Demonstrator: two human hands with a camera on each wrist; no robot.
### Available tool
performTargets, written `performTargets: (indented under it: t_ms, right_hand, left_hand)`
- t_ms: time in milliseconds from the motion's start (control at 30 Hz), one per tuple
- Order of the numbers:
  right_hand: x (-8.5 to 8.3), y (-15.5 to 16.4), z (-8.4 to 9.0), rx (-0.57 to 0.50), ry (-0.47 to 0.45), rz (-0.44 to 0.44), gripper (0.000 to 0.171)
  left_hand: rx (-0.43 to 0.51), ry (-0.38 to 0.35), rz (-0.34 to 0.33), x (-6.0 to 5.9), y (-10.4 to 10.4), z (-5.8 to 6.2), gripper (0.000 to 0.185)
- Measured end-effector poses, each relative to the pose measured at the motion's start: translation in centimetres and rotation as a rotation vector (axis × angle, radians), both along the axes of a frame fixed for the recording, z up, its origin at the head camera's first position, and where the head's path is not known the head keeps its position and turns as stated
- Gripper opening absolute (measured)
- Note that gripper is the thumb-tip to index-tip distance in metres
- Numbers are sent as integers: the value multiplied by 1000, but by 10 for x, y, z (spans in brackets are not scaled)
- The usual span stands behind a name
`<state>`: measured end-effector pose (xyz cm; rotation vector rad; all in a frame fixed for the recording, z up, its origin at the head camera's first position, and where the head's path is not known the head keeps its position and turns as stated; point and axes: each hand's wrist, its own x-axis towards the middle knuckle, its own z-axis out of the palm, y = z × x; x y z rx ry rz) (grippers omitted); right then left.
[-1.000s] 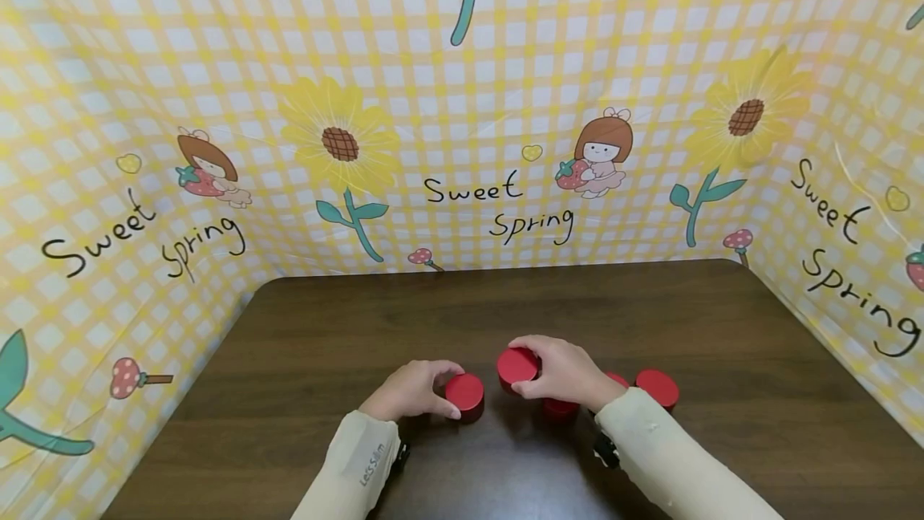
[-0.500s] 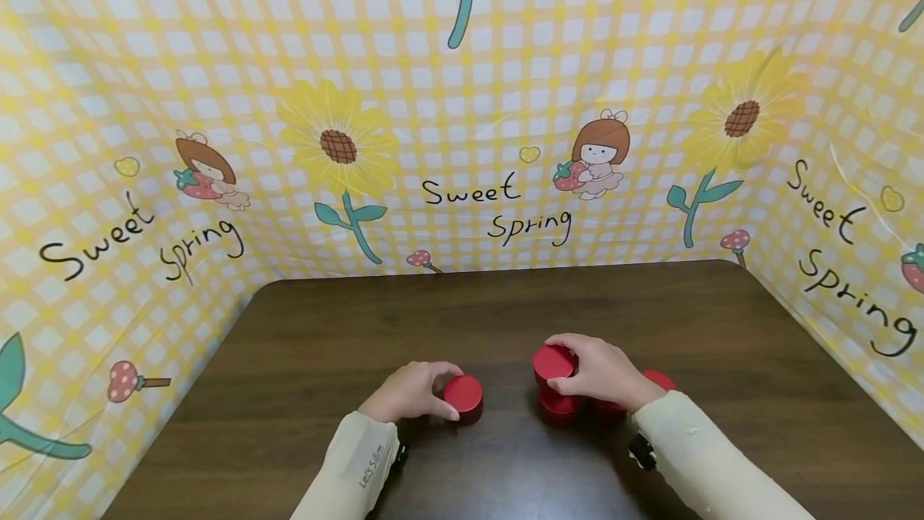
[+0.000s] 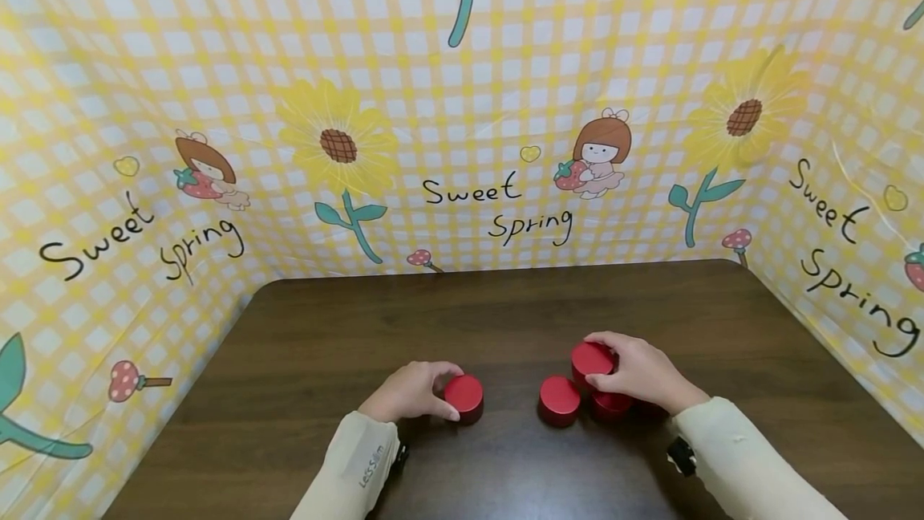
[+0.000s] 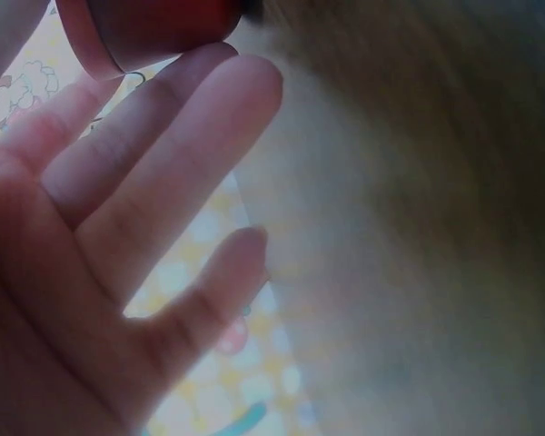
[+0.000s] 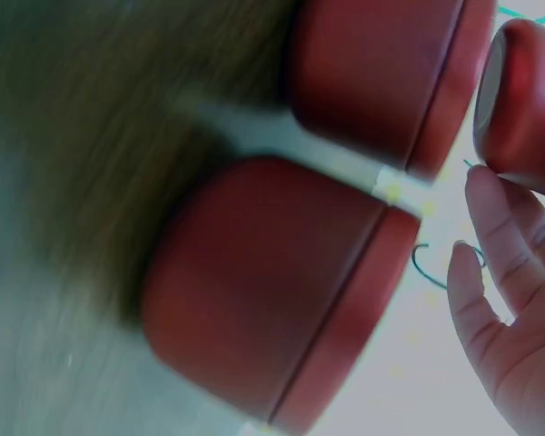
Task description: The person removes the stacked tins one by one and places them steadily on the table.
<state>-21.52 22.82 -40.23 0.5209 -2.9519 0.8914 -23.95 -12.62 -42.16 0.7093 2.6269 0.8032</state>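
My left hand (image 3: 410, 392) holds a red round tin (image 3: 464, 401) on the table between thumb and fingers. In the left wrist view that tin (image 4: 168, 32) shows at the top edge, above the fingers. My right hand (image 3: 646, 371) grips another red tin (image 3: 592, 361) by its sides. This tin is raised and overlaps a second tin (image 3: 610, 405) below it in the head view. Seen from the right wrist, the raised tin (image 5: 531, 109) is at the upper right, its underside tilted into view. A separate tin (image 3: 559, 401) stands just left of that pair.
One more red tin, mostly hidden under my right hand in the head view, appears large in the right wrist view as a lidded tin (image 5: 272, 291). The dark wooden table (image 3: 404, 311) is enclosed by yellow checked cloth (image 3: 462, 119) at the back and sides.
My right hand has carried its tin rightward, past the nearest standing tin and over the one beyond it. My left hand and its tin have stayed in place.
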Motion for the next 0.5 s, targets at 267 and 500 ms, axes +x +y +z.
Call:
performTargets:
  t_ms: [267,500]
  right_hand:
    - [5,23,6,12,3,-49,55]
    - [12,47,8,1,0,-105,55]
  left_hand:
    - [7,3,-4,0,-1,0,55]
    - [10,0,-4,-1,-1,-1,55]
